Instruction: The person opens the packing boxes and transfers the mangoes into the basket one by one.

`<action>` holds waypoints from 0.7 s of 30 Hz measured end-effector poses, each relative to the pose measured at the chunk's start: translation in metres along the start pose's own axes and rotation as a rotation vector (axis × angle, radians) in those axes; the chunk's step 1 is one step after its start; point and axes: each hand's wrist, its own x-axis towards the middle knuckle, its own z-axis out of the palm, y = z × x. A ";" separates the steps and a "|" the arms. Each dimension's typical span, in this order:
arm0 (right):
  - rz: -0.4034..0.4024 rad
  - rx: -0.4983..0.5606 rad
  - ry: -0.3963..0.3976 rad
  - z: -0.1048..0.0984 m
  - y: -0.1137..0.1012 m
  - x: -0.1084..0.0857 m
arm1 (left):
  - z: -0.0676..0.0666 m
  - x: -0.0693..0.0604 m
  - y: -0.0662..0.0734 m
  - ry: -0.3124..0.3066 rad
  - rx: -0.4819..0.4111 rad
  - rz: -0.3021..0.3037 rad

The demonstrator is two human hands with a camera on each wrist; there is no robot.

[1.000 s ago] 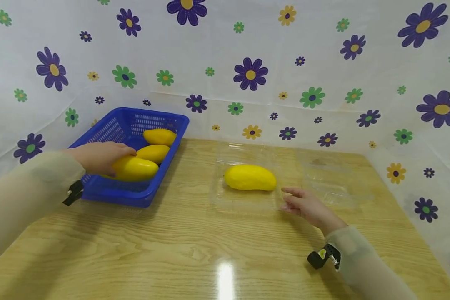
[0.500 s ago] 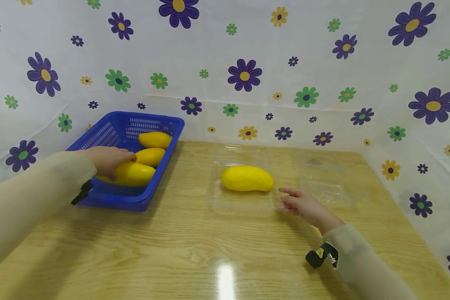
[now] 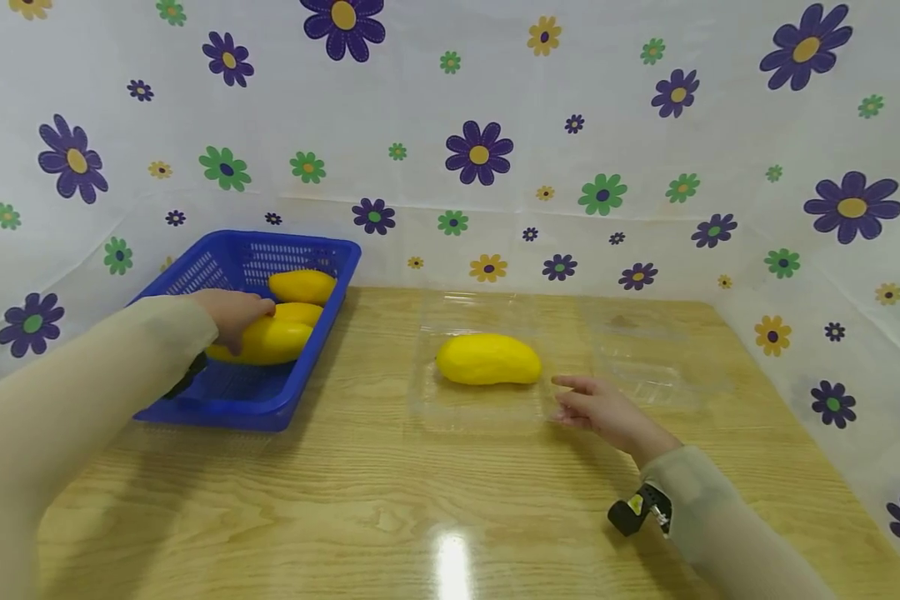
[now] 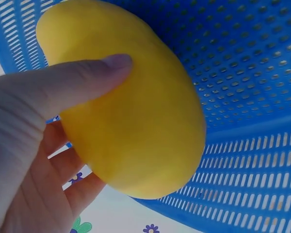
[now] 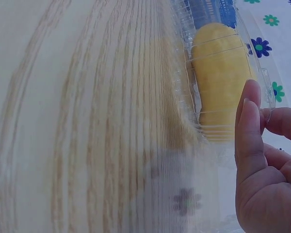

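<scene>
A yellow mango (image 3: 272, 341) is in my left hand (image 3: 238, 315), inside the blue basket (image 3: 288, 398). In the left wrist view, the thumb lies across the mango (image 4: 145, 126) and the other fingers are under its near side. Two more mangoes (image 3: 302, 286) lie behind it in the basket, one partly covered. Another mango (image 3: 487, 359) lies in a clear plastic box (image 3: 480, 414) on the table. At the right edge of that box, my right hand (image 3: 607, 417) pinches the thin rim between thumb and fingers, as the right wrist view shows.
A second clear plastic box (image 3: 645, 367) stands farther right, behind my right hand. The wooden table (image 3: 390, 500) ends at a white flower-printed cloth (image 3: 405, 100) at the back and right side.
My left hand has shifted slightly to the right within the basket with the mango, which now covers more of the one behind. The right hand stays at the box's edge.
</scene>
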 end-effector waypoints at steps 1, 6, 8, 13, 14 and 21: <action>0.002 -0.001 0.001 0.000 0.000 0.000 | -0.001 0.002 -0.001 -0.008 0.001 -0.001; 0.003 0.006 0.000 0.001 0.001 0.000 | -0.003 0.013 -0.004 -0.042 0.002 -0.039; 0.003 0.011 -0.005 0.002 0.001 0.001 | -0.002 0.017 -0.005 -0.057 -0.012 -0.073; 0.001 0.009 -0.009 0.002 0.002 0.001 | 0.005 0.024 -0.006 -0.084 -0.056 -0.124; -0.001 0.007 -0.010 0.002 0.002 0.001 | 0.007 0.024 -0.006 -0.087 -0.056 -0.125; -0.009 0.007 -0.012 0.002 0.002 0.003 | 0.013 0.024 -0.005 -0.078 -0.044 -0.132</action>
